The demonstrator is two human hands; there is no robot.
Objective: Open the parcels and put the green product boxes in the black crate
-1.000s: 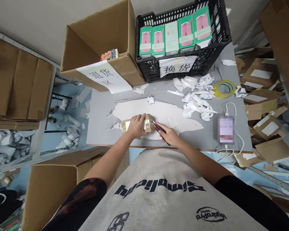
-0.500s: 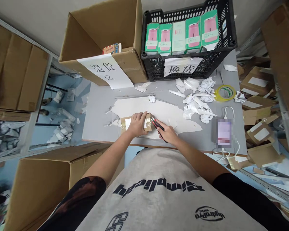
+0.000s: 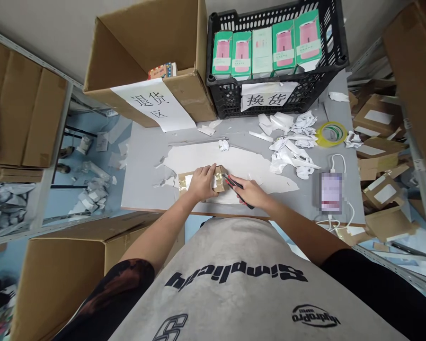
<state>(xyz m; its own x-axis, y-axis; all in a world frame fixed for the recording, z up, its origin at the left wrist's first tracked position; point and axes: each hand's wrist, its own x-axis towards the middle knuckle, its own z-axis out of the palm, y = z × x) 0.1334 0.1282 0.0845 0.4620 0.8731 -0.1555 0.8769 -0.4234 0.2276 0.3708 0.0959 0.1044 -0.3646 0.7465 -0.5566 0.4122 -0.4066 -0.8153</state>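
Observation:
A small taped cardboard box [image 3: 218, 177] with a white label lies on a torn white sheet [image 3: 199, 155] on the grey table [image 3: 144, 161]. My left hand [image 3: 202, 183] grips this box from above, fingers over its far edge and thumb on the near side. In my right hand [image 3: 250, 192] is a box cutter [image 3: 236, 183] with a black and red handle. Its tip is at the right end of the box, beside the shiny tape. Whether the blade is in the tape I cannot tell.
Behind stand a large open carton [image 3: 184, 97] and a black crate [image 3: 230, 102] holding several green-and-pink boxes [image 3: 284, 47]. Crumpled paper [image 3: 291, 154], a yellow tape roll [image 3: 331, 134] and a cabled phone [image 3: 331, 193] lie right. Another open carton [image 3: 64, 279] is at lower left.
My right hand has shifted slightly to the right, and the box cutter now lies flatter. My left hand stays on the box. The whole view has moved a little.

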